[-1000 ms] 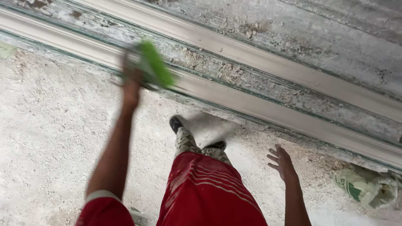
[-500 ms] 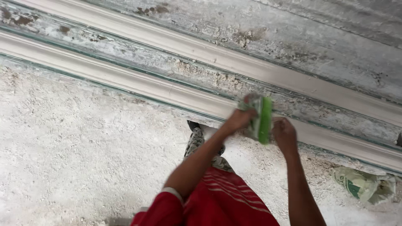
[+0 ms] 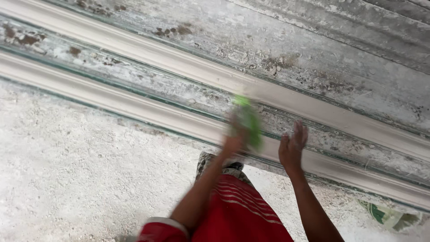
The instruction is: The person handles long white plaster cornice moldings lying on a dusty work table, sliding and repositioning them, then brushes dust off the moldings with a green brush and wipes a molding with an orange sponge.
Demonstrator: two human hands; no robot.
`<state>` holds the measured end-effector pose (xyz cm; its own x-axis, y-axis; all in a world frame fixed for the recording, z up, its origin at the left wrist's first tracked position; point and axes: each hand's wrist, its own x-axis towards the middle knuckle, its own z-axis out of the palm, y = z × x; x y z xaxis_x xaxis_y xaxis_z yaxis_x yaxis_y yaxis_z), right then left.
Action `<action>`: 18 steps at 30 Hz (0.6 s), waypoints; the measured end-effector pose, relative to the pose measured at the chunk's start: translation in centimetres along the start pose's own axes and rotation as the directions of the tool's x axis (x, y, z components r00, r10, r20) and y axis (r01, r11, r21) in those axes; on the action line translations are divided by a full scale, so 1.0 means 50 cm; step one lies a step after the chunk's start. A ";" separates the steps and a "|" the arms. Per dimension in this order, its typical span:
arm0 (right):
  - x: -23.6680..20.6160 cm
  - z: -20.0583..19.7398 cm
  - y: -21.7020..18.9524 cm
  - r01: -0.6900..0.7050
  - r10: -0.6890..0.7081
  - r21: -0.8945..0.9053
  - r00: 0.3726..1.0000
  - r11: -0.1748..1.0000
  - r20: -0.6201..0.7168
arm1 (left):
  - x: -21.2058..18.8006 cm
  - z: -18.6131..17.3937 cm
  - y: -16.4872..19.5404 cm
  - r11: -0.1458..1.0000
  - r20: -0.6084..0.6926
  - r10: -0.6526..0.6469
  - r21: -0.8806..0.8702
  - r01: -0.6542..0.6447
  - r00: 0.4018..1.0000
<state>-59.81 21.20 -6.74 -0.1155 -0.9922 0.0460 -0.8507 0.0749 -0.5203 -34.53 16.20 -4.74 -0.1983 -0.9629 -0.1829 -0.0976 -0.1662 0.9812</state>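
My left hand (image 3: 234, 140) is blurred by motion and grips a green flat tool (image 3: 247, 121), which lies against the lower pale moulded strip (image 3: 134, 110). My right hand (image 3: 292, 148) is open with fingers apart, resting on or just over the same strip to the right of the tool. Below the hands I see my red shorts (image 3: 233, 215) and one foot (image 3: 215, 163) on the dusty floor.
Two long pale moulded strips run diagonally across a rough, stained grey surface (image 3: 313, 58). The floor (image 3: 76, 179) at lower left is covered in white dust. A crumpled green and white bag (image 3: 392, 217) lies at the lower right.
My left hand swept the green tool from far left to the middle of the strip. My right hand rose from beside my leg and now sits by the tool.
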 end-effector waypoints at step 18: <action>-0.044 -0.019 0.100 -0.135 0.091 -0.235 0.978 0.963 -0.188 | 0.056 -0.099 -0.005 0.969 -0.182 0.189 -0.123 -0.213 0.965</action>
<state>-64.28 23.84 -8.64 -0.2867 -0.9448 0.1585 -0.9238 0.2289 -0.3069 -30.26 12.50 -5.18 -0.0328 -0.9993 0.0203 0.0679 0.0180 0.9975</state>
